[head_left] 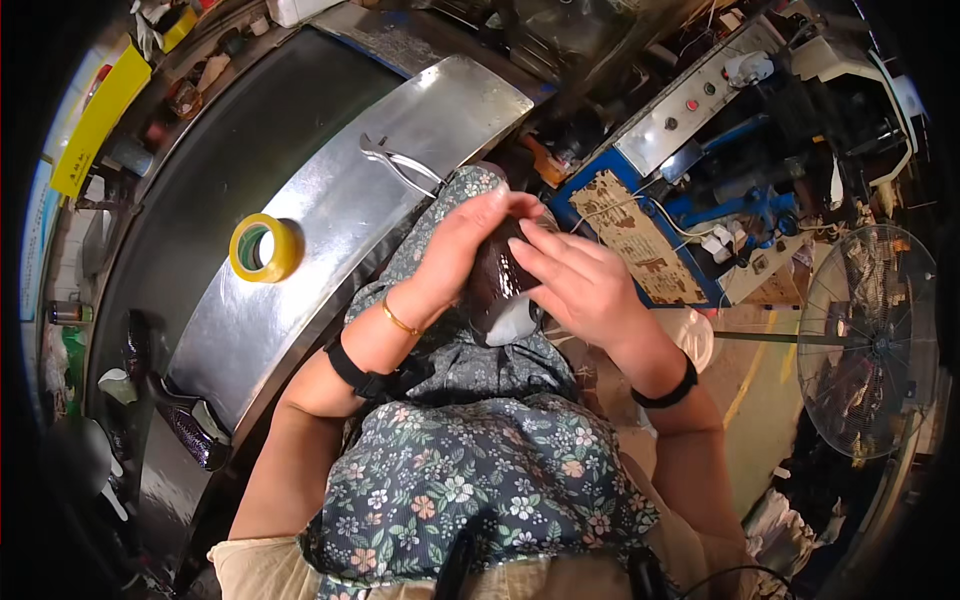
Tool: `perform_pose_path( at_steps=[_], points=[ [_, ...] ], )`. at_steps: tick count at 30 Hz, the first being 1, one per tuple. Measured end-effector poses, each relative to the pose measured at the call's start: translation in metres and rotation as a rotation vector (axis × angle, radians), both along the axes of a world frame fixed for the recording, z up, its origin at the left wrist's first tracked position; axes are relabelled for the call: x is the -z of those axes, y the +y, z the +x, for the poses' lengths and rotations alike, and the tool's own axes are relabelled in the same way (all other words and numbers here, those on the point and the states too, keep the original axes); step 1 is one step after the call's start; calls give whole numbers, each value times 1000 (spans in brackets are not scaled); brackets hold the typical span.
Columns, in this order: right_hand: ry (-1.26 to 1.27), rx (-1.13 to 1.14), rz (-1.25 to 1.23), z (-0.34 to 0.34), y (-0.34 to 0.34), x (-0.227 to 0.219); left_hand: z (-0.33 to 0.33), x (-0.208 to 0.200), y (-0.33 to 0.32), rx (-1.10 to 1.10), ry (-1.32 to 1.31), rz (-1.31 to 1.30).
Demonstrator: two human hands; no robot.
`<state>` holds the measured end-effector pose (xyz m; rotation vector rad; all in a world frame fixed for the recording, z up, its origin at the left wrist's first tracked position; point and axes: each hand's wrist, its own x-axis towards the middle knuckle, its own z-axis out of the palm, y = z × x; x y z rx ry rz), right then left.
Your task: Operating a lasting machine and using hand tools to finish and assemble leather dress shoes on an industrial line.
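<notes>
A glossy dark brown shoe upper (500,275) with a white near end rests over my lap, between my two hands. My left hand (460,245) is closed around its far left side, the fingertips curling over the far end. From the right, my right hand (585,285) presses its fingers close together against the upper's top and side; part of its grip is hidden. Beyond my left wrist, metal pincers (405,165) lie on the shiny metal bench top, handles toward my knee. A roll of yellowish tape (262,248) sits on that same surface further left.
The metal-topped bench (330,200) runs along my left, beside a dark belt surface (240,130). More dark glossy shoe pieces (195,430) lie at its near left end. A blue machine (640,180) stands ahead right, and a caged fan (870,340) stands at far right.
</notes>
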<state>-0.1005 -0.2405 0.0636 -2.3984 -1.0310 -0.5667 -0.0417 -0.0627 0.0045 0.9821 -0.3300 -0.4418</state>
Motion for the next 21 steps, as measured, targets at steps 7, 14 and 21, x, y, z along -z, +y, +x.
perform_pose_path(
  at_steps=[7,14,21],
  points=[
    [296,43,-89,-18,-7,-23,-15,-11,-13,103,307,-14],
    [689,349,417,25,1,46,-4,30,-23,-430,-227,388],
    [1004,454,734,-7,-2,164,43,81,17,-68,72,571]
  ],
)
